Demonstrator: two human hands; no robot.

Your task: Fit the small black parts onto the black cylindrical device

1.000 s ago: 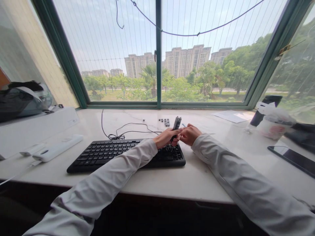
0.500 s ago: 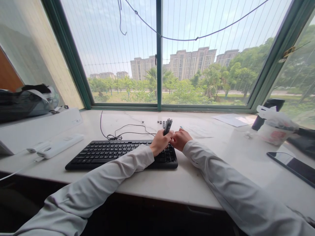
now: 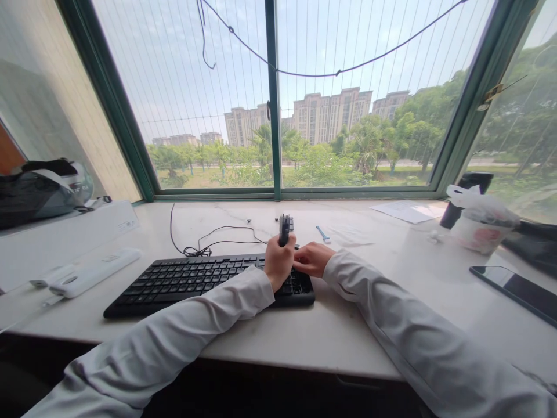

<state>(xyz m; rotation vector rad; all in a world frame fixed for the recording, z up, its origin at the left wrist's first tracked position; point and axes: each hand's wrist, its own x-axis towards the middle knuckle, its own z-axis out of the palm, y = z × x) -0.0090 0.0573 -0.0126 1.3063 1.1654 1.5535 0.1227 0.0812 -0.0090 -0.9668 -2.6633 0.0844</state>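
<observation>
My left hand (image 3: pixel 279 262) is wrapped round a black hand tool (image 3: pixel 284 230) whose notched end points up; its lower end is hidden in the fist, so I cannot tell its kind. It is over the right part of a black keyboard (image 3: pixel 187 278). Beside it, my right hand (image 3: pixel 314 259) has its fingers bent and pressed together at the keyboard's number pad (image 3: pixel 298 284); what they pinch, if anything, is hidden. Several loose black keycaps (image 3: pixel 291 224) lie behind the hands. A small light-blue tool (image 3: pixel 323 234) rests on the white tabletop just beyond my right hand.
A black cable (image 3: pixel 198 251) lies coiled behind the keyboard. White power strips (image 3: pixel 96 273) and a white box (image 3: pixel 65 241) are at left. On the right are a phone (image 3: pixel 516 293), a plastic bag with a tub (image 3: pixel 483 226) and a paper sheet (image 3: pixel 407 211). A window stands behind.
My left hand has moved slightly left and turned the black tool more upright. My right hand has shifted a little left and down, and the blue tool behind it has come into full view.
</observation>
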